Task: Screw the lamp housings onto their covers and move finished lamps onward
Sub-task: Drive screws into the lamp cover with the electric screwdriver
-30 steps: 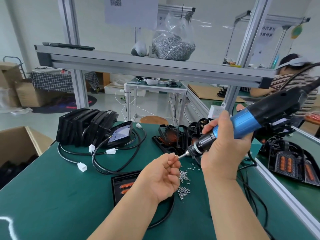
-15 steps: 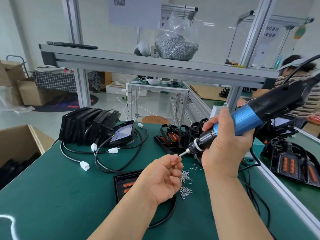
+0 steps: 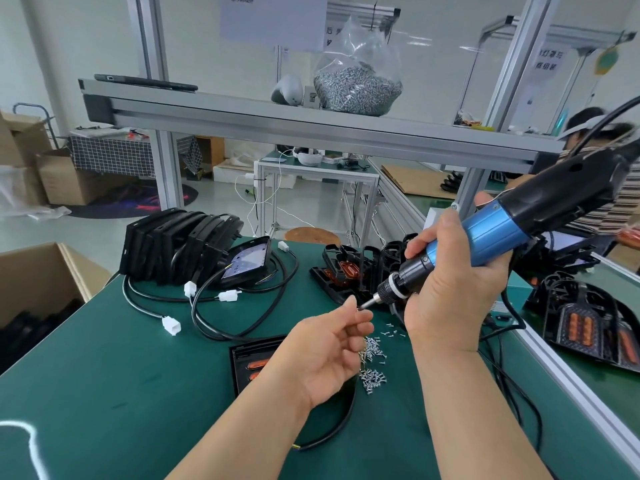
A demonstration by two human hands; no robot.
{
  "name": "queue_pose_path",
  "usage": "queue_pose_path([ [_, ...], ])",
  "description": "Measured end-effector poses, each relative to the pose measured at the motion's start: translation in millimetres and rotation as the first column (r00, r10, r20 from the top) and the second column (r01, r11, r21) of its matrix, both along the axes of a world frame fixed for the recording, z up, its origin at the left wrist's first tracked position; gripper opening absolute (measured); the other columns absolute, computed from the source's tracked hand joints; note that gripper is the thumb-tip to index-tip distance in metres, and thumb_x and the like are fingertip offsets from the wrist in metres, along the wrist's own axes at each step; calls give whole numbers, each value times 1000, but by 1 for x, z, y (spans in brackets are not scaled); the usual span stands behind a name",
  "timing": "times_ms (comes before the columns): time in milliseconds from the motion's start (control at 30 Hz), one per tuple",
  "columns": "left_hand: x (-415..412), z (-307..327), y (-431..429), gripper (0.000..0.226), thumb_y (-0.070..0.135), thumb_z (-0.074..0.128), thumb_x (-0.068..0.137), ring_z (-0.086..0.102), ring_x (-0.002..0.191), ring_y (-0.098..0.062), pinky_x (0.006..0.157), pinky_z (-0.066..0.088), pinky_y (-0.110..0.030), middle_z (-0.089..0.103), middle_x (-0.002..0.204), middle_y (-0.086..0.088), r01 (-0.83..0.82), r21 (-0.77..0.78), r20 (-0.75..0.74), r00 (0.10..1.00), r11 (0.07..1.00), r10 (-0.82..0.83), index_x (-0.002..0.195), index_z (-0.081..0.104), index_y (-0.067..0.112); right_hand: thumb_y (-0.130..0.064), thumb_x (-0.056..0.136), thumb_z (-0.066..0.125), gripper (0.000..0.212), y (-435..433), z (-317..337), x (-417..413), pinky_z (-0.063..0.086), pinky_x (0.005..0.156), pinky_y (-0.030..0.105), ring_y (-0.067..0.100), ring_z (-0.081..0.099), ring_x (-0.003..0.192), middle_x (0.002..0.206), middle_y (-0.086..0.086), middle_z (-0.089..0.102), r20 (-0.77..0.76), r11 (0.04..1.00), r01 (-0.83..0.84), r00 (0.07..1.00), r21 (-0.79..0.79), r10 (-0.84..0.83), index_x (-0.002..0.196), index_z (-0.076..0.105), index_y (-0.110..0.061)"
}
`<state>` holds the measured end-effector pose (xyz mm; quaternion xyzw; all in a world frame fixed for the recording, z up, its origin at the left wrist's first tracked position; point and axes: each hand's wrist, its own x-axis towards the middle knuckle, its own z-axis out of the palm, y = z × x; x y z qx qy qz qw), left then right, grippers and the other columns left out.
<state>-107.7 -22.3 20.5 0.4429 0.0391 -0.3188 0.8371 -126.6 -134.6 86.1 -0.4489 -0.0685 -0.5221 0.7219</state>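
My right hand (image 3: 446, 296) grips a blue and black electric screwdriver (image 3: 498, 226), tilted with its bit pointing down-left. My left hand (image 3: 329, 348) is raised with its fingertips pinched at the bit tip; the screw itself is too small to see. Below my left hand lies a black lamp (image 3: 251, 358) with orange lenses, partly hidden by my forearm. Loose screws (image 3: 372, 362) are scattered on the green table (image 3: 104, 393) between my hands.
A row of black lamps with cables (image 3: 183, 247) stands at the back left. More housings (image 3: 346, 271) sit behind the screwdriver, others (image 3: 588, 323) at right. A cardboard box (image 3: 38, 282) is at left. A bag of screws (image 3: 356, 84) sits on the shelf. Another person (image 3: 609, 161) works far right.
The head view shifted slightly. My left fingers stayed pinched at the screwdriver bit, and both hands kept nearly the same pose.
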Motion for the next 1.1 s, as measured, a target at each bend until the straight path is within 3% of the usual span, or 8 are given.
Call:
queue_pose_path([
  [67, 3, 2, 12, 36, 45, 59, 94, 49, 50, -9, 46, 40, -21, 70, 74, -3, -158, 354, 342, 939, 922, 30, 86, 73, 13, -19, 91, 64, 42, -1, 0, 0, 51, 66, 30, 14, 55, 55, 62, -7, 58, -4, 1000, 5, 1000, 2, -5, 130, 50, -21],
  [167, 17, 1, 48, 44, 54, 49, 93, 54, 57, -14, 57, 42, -28, 62, 62, 1, -638, 630, 741, 664, 443, -98, 70, 61, 19, -21, 90, 65, 43, -1, -2, -1, 51, 66, 30, 14, 54, 55, 61, -7, 57, -13, 1000, 8, 1000, -11, -8, 130, 51, -21],
  [267, 45, -13, 94, 46, 45, 39, 99, 54, 77, -27, 68, 39, -35, 57, 71, -2, -655, 751, 657, 727, 89, -200, 62, 46, 18, -20, 90, 65, 45, 2, -3, 0, 51, 63, 29, 14, 54, 54, 62, -7, 56, -26, 1000, -11, 1000, -3, 11, 133, 50, -17],
  [333, 58, -29, 112, 46, 43, 35, 102, 56, 84, -29, 73, 40, -35, 60, 80, -5, -513, 859, 496, 829, 4, -259, 73, 55, 13, -23, 89, 66, 41, 6, -6, 1, 51, 62, 28, 14, 54, 54, 62, -9, 57, -34, 1000, -23, 999, -15, 22, 127, 52, -21],
  [433, 66, -50, 120, 49, 48, 38, 101, 59, 78, -23, 72, 47, -32, 62, 76, -4, -437, 899, 421, 836, 38, -352, 86, 60, 7, -25, 86, 67, 40, 16, -10, 3, 50, 60, 26, 13, 54, 54, 61, -9, 57, -53, 998, -58, 997, -29, 56, 123, 53, -26],
  [567, 63, -69, 124, 50, 53, 46, 97, 48, 42, -11, 55, 37, -26, 47, 51, 4, -392, 860, 479, 843, 327, -246, 69, 49, 12, -26, 84, 69, 41, 30, -18, 5, 49, 59, 26, 14, 54, 54, 62, -3, 55, -88, 991, -126, 989, -42, 122, 122, 55, -29],
  [767, 51, -80, 120, 59, 55, 55, 91, 33, 62, -19, 64, 31, -33, 39, 68, -3, -450, 641, 589, 808, 621, -22, 71, 40, 1, -30, 83, 70, 46, 50, -29, 8, 51, 62, 23, 15, 56, 56, 64, 0, 57, -141, 982, -174, 977, -74, 163, 127, 55, -26],
  [1100, 41, -79, 115, 65, 60, 51, 86, 37, 66, -18, 67, 32, -33, 44, 70, -1, -473, 578, 671, 739, 665, -58, 77, 46, -4, -32, 81, 69, 47, 73, -42, 26, 51, 63, 23, 14, 57, 57, 66, 1, 58, -197, 974, -224, 955, 22, 224, 126, 55, -30],
])
